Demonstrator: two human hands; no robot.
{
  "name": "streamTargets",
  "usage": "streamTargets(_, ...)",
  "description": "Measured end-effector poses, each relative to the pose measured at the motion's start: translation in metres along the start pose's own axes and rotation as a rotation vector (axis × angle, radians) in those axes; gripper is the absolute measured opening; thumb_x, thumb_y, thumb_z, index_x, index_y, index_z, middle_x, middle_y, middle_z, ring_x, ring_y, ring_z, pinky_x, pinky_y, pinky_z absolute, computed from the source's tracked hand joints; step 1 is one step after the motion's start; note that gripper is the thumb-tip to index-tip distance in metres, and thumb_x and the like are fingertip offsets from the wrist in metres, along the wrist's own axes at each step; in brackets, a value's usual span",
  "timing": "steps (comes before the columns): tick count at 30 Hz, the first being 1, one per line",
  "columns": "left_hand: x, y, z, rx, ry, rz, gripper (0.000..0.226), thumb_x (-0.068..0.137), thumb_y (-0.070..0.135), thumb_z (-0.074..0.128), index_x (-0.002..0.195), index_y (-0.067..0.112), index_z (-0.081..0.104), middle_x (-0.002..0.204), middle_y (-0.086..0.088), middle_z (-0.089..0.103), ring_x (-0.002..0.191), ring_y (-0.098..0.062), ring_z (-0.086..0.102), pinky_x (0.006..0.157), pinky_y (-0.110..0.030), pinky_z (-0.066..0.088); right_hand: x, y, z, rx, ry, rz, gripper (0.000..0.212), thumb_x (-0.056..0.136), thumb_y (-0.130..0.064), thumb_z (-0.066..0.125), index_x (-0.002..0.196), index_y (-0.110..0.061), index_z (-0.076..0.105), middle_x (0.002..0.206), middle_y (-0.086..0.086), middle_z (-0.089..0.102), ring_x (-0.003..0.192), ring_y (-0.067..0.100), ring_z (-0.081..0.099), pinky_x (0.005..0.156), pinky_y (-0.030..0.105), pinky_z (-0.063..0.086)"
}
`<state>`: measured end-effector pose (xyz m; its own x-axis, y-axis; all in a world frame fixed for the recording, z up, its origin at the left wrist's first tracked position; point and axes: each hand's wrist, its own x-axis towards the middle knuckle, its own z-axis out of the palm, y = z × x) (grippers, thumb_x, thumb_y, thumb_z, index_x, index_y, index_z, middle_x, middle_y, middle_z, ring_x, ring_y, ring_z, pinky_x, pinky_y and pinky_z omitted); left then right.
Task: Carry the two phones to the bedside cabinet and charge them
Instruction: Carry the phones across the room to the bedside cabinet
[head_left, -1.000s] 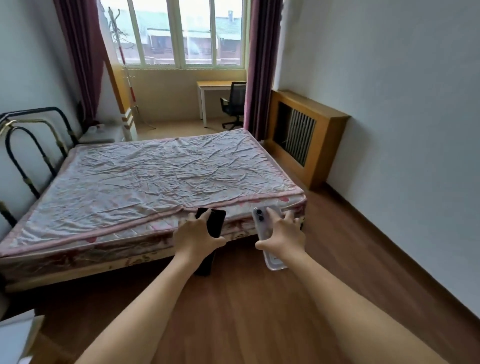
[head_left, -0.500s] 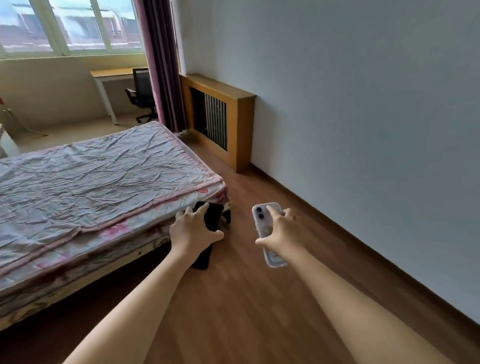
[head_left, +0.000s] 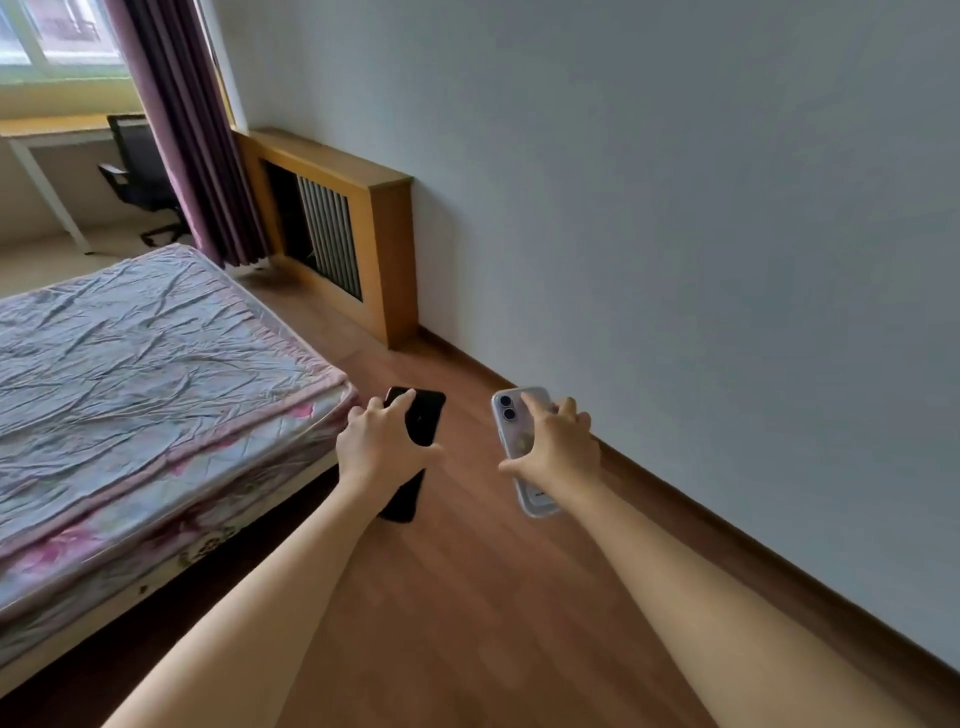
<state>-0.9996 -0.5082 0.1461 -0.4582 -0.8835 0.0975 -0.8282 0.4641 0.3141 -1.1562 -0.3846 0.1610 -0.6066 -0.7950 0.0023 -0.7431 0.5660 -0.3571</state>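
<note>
My left hand grips a black phone, held out over the wooden floor just past the bed's foot corner. A white phone in a clear case, camera lenses facing up, is gripped by my right hand beside it, nearer the wall. Both arms stretch forward at about the same height. No bedside cabinet is in view.
A bed with a wrinkled pink sheet fills the left. A wooden radiator cover stands against the right wall. A purple curtain, a black office chair and a desk lie beyond. Wooden floor runs between bed and wall.
The view has swung right: the bed has slid to the left and the right wall now fills more of the frame. Both hands keep holding their phones out in front.
</note>
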Motion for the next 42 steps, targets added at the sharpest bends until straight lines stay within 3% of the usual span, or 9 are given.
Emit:
streamTargets(7,0.088,0.037,0.018,-0.031,0.003,-0.016,0.086,0.066,0.057,0.069,0.143,0.029,0.040,0.122,-0.007,0.059,0.112,-0.030,0.052,0.079,-0.037,0.047,0.091,0.025,-0.012,-0.014,-0.003,0.001,0.091,0.064,-0.051,0.079,0.139,-0.029,0.032,0.127,0.010,0.039,0.115,0.027,0.042,0.075,0.033,0.048)
streamTargets(13,0.141,0.062,0.026,-0.005,0.022,-0.054,0.084,0.068,0.055,0.068,0.143,0.028,0.040,0.122,-0.008,0.059,0.110,-0.031,0.053,0.075,-0.036,0.045,0.160,0.043,-0.019,-0.031,-0.013,-0.056,0.093,0.064,-0.051,0.078,0.141,-0.029,0.031,0.129,0.010,0.039,0.115,0.027,0.042,0.072,0.031,0.049)
streamTargets(30,0.268,0.170,0.096,-0.014,0.168,-0.398,0.087,0.063,0.056,0.068,0.141,0.031,0.042,0.121,-0.005,0.059,0.107,-0.030,0.052,0.077,-0.037,0.046,0.374,0.122,-0.044,-0.055,-0.124,-0.402,0.082,0.062,-0.049,0.075,0.131,-0.031,0.034,0.124,0.008,0.039,0.111,0.027,0.042,0.065,0.029,0.041)
streamTargets(42,0.384,0.160,0.120,-0.009,0.160,-0.547,0.087,0.064,0.054,0.069,0.142,0.030,0.040,0.126,-0.007,0.057,0.115,-0.030,0.051,0.083,-0.040,0.049,0.522,0.090,-0.015,0.014,-0.206,-0.526,0.083,0.060,-0.048,0.074,0.131,-0.032,0.035,0.120,0.007,0.041,0.107,0.026,0.042,0.065,0.030,0.039)
